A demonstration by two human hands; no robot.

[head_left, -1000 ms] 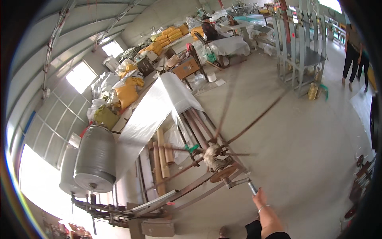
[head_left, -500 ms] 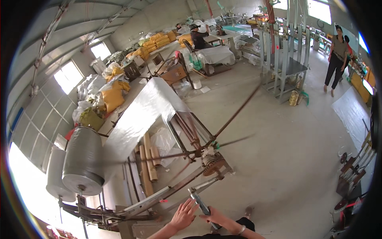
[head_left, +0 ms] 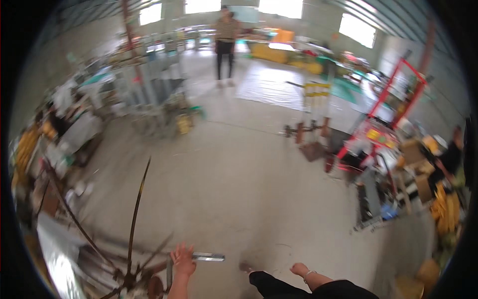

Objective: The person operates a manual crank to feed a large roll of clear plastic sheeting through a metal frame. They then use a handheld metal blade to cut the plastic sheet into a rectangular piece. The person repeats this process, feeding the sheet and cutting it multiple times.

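Note:
My left hand [head_left: 183, 260] is at the lower left, fingers stretched up and spread, beside a silver-grey metal handle bar [head_left: 211, 257]. The bar sticks out to the right from behind the hand; whether the palm presses on it I cannot tell. Left of that hand is a rusty winding reel, its thin spokes meeting at a hub [head_left: 128, 280]. Shiny silver sheeting [head_left: 56, 249] hangs at the reel's far left side. My right hand [head_left: 299, 270], with a bracelet on its wrist, is low and away from the bar. Its fingers look curled, with nothing seen in them.
A person in a striped top [head_left: 226, 32] stands across the floor. At the right are a hand cart [head_left: 312, 144], a red metal frame [head_left: 398, 94] and piled boxes and sacks. A grey metal rack [head_left: 157, 94] stands at the left back. Another person sits at the right edge.
The view has swung to the right, moving the reel and sheeting to the lower left. My right hand has let go of the handle bar and moved right. My left hand remains by the bar.

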